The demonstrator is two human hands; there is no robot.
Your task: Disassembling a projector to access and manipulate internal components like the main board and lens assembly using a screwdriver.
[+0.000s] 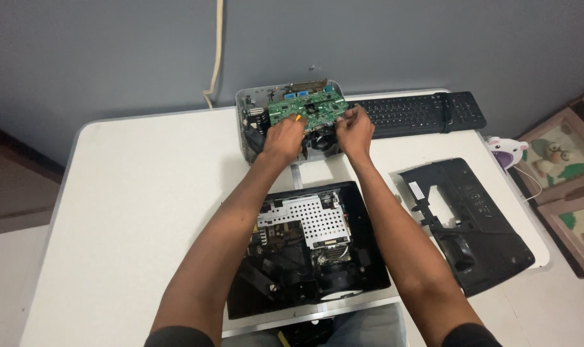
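smooth white matt table, green circuit board, perforated shiny metal shield, matt black plastic cover

A makeshift electronics repair corner in a home or small office room. The landmark is a white folding worktop set against a plain grey wall. On the worktop lie two opened devices: a black one at its near edge, with a perforated metal shield exposed, and a grey one at its far edge, with a green circuit board showing. A detached black cover rests toward the worktop's right edge, and a black keyboard at its far right corner. A cream cable hangs down the wall behind the worktop. Framed pictures stand on the floor to its right.
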